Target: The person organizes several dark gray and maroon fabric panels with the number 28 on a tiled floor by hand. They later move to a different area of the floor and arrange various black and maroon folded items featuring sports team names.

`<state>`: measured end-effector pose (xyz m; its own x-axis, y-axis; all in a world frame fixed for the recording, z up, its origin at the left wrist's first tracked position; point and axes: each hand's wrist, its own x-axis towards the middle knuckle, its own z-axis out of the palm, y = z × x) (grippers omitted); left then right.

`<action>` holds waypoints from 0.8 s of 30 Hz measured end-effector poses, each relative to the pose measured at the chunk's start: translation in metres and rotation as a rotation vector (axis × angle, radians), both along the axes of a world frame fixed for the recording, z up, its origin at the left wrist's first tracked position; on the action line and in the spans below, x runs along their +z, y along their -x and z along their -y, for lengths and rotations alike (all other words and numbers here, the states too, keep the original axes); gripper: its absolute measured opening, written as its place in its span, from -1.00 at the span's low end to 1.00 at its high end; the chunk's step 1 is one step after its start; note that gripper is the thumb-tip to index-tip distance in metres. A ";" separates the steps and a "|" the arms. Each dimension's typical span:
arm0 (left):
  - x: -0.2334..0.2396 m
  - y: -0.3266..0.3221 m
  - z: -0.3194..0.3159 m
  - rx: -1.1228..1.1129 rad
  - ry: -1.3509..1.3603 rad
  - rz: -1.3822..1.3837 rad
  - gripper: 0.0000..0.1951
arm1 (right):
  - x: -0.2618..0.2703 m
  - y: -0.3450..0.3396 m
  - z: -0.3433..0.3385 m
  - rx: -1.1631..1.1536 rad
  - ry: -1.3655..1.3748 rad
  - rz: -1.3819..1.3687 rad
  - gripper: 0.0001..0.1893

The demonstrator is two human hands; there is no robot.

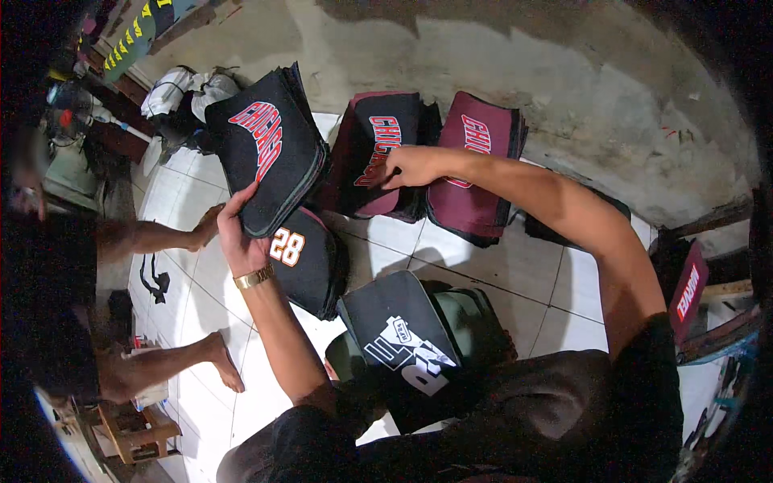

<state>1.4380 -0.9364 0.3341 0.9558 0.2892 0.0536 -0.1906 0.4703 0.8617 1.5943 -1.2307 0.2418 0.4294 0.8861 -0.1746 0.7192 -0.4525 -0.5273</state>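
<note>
My left hand (244,226) grips the lower corner of a thick stack of black fabric panels (241,145), its thumb on the top face. That face carries red-and-white lettering, and the stack is tilted up off the floor. My right hand (413,168) is over a second stack of black and maroon panels (386,121) with similar lettering. Its fingers are bent down at the top panel; whether they pinch it is hidden. Beside it, partly under my right forearm, lies a stack of maroon panels (468,211). Below the held stack is a black pile with a printed number (314,265).
Closest to me are black panels with a white print (392,308), over dark green pieces (471,320). Another person's bare feet (226,362) stand on the white tiles at left. A wooden stool (136,431), a fan (66,115) and white bags (172,90) are nearby. A concrete wall (574,78) lies beyond.
</note>
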 end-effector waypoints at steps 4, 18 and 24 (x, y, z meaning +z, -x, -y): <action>-0.003 0.005 -0.013 0.022 -0.005 -0.029 -0.83 | 0.008 0.016 -0.020 0.031 0.006 -0.121 -0.44; -0.003 0.003 -0.034 -0.005 0.172 -0.186 -0.81 | -0.008 -0.009 -0.015 -0.277 -0.321 -0.705 -0.60; -0.007 -0.003 -0.031 -0.030 0.197 -0.149 -0.81 | 0.014 -0.021 0.002 -0.429 -0.659 -0.582 -0.75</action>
<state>1.4413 -0.9054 0.3266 0.9571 0.2518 -0.1430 -0.0521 0.6356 0.7703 1.6150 -1.2327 0.2557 0.7416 0.6708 0.0129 0.1094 -0.1020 -0.9888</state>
